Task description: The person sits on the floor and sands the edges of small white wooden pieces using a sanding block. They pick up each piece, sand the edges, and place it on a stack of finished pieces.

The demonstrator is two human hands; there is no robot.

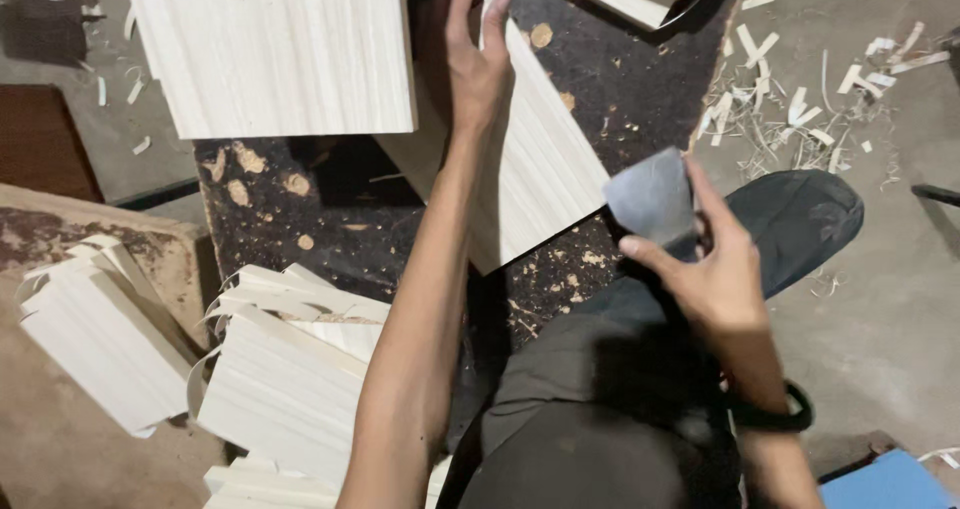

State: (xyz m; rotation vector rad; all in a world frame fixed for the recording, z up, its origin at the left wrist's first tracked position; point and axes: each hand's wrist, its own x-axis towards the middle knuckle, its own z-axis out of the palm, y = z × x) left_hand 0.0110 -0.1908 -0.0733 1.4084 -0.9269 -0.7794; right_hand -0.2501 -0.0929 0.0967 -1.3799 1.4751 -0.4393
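Left hand (pixel 478 64) fingers curled over far edge of board (pixel 545 169) on bench (pixel 610 89), right hand (pixel 715 274) fingers pinching grey scraper (pixel 652 201) just right of board, board stacks (pixel 285 384) near left

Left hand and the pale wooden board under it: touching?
Touching. The head view shows the left hand with its fingers curled over the top edge of the pale wooden board, palm flat against its face.
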